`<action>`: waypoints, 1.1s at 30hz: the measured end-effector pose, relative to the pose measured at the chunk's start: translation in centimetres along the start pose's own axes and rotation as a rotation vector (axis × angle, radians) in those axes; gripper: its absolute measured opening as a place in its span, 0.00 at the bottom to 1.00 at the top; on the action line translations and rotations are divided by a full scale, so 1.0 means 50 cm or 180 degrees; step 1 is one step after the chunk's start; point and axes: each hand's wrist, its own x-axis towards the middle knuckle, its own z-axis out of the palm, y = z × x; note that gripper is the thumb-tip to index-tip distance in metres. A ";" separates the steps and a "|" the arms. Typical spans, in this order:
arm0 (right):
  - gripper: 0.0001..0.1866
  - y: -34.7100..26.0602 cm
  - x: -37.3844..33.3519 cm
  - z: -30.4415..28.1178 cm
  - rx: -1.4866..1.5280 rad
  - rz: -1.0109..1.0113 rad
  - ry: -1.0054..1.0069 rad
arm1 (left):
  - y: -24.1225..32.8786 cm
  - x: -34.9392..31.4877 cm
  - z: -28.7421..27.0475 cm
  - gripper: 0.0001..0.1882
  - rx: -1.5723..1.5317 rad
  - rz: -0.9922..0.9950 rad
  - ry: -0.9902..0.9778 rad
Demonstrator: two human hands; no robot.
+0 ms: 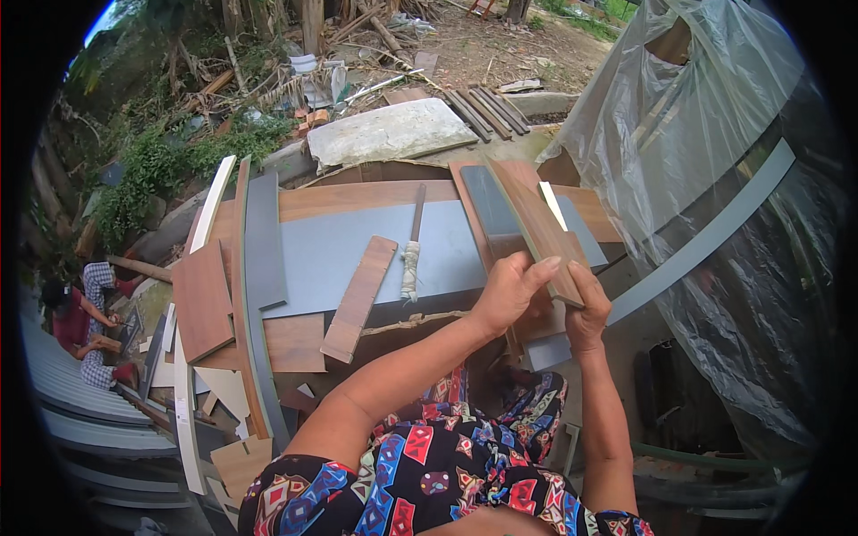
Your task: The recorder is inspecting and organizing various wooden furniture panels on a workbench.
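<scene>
Far to the left of the grip, a co-worker (73,323) in a dark red top and checked trousers sits low, near board offcuts. Nearer, a brown wood-grain board (201,299) lies beside long narrow strips (242,259) running away from the wearer; a dark grey board (265,241) adjoins their right side. On the blue-grey worktop (340,234), left of the grip, a short wood-grain slat (359,299) with notched edges lies aslant, its near end past the worktop's edge. Between slat and grip lies a thin dark bar (418,214), its pale wrapped handle (409,271) toward the wearer. The left-hand grip (511,290) is closed on the wood-grain plank (532,219), thumb uppermost. The plank extends obliquely forward and left from both hands, above other boards. The right-hand grip (587,308), just beside the left, is closed around the plank's near end. A long pale-grey strip (706,234) extends forward and right from near the right-hand grip; farther right hangs translucent plastic sheeting (733,98).
</scene>
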 end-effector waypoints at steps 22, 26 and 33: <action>0.23 -0.084 -0.001 0.069 0.4199 0.4271 0.1814 | -0.149 -0.069 -0.200 0.25 -0.1280 -0.0520 -0.0022; 0.25 -0.020 0.003 -0.001 0.3265 0.3306 0.1953 | -0.156 -0.076 -0.192 0.29 -0.1078 -0.0637 0.0027; 0.19 -0.043 0.021 -0.093 0.2582 0.2425 0.2045 | -0.192 -0.086 -0.171 0.29 -0.0942 -0.0969 -0.0308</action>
